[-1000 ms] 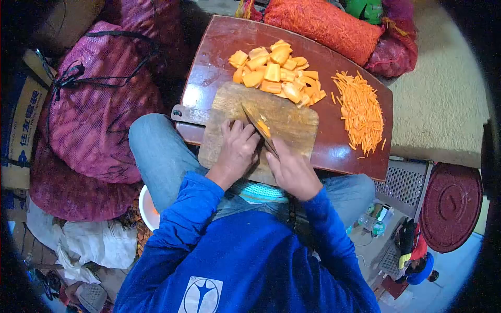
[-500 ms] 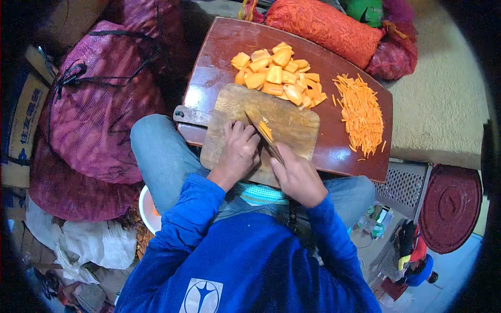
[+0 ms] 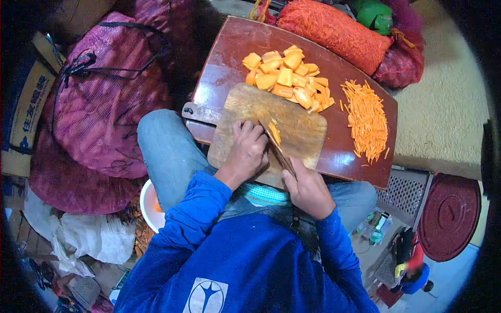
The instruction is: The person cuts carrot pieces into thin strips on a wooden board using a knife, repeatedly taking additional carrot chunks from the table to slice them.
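My right hand [image 3: 308,190] is wrapped round the handle of a knife [image 3: 279,148], whose blade points up and left over the wooden cutting board [image 3: 302,128]. Curled on the board left of the blade, my left hand [image 3: 246,151] presses down on something hidden beneath its fingers. A few thin orange slices [image 3: 274,133] lie just right of the blade. Behind the board is a heap of orange chunks [image 3: 285,76]. Thin orange strips [image 3: 367,122] form a pile at the right of the red-brown table [image 3: 224,55].
A second flat blade [image 3: 201,112] sticks out left of the board. Large purple mesh sacks [image 3: 104,115] stand at the left, and a red mesh sack [image 3: 334,34] lies behind the table. A white bowl [image 3: 151,208] is by my left knee. Another person [image 3: 415,271] is far lower right.
The table and board have shifted slightly right in view. My right hand and the knife handle have moved down and right, while the left hand stays curled on the board.
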### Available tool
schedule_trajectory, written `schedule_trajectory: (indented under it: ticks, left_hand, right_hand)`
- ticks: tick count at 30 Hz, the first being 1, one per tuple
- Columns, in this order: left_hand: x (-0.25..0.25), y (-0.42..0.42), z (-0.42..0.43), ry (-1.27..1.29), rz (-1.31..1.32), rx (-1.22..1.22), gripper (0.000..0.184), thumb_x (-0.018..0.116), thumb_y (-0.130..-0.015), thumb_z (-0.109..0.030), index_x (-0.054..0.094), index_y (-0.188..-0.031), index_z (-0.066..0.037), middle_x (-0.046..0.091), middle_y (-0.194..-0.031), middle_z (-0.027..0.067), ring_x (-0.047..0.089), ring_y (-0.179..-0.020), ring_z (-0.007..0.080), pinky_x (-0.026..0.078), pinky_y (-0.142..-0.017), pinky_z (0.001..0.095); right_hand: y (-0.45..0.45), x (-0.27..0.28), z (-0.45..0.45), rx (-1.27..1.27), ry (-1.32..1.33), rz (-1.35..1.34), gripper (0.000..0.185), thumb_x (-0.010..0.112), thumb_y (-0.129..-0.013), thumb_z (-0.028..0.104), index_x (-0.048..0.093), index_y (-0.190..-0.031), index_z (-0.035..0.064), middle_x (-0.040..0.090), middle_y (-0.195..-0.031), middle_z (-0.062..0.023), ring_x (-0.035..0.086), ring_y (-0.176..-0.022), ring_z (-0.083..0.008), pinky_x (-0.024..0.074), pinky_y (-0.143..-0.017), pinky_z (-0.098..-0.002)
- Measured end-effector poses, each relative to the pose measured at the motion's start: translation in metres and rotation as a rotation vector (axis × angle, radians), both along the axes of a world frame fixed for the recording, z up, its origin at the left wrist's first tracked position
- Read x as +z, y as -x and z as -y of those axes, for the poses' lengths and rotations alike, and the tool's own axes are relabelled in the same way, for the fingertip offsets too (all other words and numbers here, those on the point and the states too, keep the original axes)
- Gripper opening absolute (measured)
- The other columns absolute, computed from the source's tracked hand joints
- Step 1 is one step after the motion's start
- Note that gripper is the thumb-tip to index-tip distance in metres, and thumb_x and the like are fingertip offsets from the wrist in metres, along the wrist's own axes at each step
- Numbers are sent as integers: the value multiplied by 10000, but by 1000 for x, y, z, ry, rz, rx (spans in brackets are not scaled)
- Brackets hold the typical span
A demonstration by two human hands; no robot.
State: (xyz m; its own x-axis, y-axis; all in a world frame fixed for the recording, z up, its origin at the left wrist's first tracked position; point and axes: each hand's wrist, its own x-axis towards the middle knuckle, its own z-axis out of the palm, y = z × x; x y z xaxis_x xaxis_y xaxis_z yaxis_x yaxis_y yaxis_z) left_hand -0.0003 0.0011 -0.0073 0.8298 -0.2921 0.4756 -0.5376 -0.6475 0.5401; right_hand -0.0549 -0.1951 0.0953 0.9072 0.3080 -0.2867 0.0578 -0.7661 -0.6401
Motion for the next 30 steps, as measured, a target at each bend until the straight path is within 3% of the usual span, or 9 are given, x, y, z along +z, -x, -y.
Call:
schedule_trajectory:
  ticks: [7,9,16,18,22,25,27,30]
  left_hand:
    - [-2,-3,2,36,0,-12,179,744,-640,-56,710,-805,4,612,-942,154,579,-1025,365,396,-1068,557]
    - [-3,-2,1,43,21,-7,187,739,-641,-45,711,-817,11,612,-941,156,577,-1019,368,401,-1065,550]
    - [-5,-1,4,71,5,-9,193,737,-638,-31,699,-821,16,603,-933,158,573,-1011,368,416,-1003,530]
    - [-4,-3,3,93,36,-4,168,736,-643,-30,686,-799,5,591,-910,157,569,-992,372,419,-958,523]
    - [-5,-1,4,81,41,31,147,729,-649,-23,670,-781,2,585,-885,160,569,-968,381,424,-932,524]
    - [-5,-5,2,92,53,24,134,725,-649,-16,657,-764,2,587,-873,164,571,-948,388,439,-894,516]
    - [-5,-4,-1,132,52,23,104,727,-685,-4,663,-766,7,594,-866,170,582,-920,386,453,-867,496]
    - [-4,-7,-3,261,-34,113,71,736,-740,-3,690,-794,4,615,-862,164,595,-891,377,460,-848,480]
  right_hand:
    - [-20,-17,-10,3,-67,148,359,611,-1038,210,528,-1331,21,692,-897,-353,668,-873,-573,530,-734,-637]
    - [-8,3,-5,-24,-73,22,335,606,-1041,203,535,-1309,17,691,-901,-351,669,-880,-571,521,-739,-646]
    - [-15,-19,-9,2,-28,124,346,599,-1042,183,554,-1345,21,696,-897,-332,672,-881,-565,527,-746,-629]
    - [-15,-9,-5,-11,-153,151,307,613,-1040,194,574,-1293,24,697,-892,-327,672,-877,-562,535,-733,-616]
    - [-7,-16,-4,-44,-61,35,296,619,-1038,189,578,-1278,21,700,-886,-318,675,-875,-558,540,-722,-605]
    - [-16,-18,-8,-19,-50,159,308,618,-1040,186,589,-1298,19,700,-877,-315,682,-868,-552,543,-718,-598]
    - [-11,-15,-5,-67,-183,366,337,620,-1041,185,586,-1332,19,708,-895,-308,691,-884,-544,552,-728,-582]
    - [0,6,4,-270,-206,111,335,608,-1050,194,596,-1333,16,713,-968,-313,699,-939,-530,561,-768,-561]
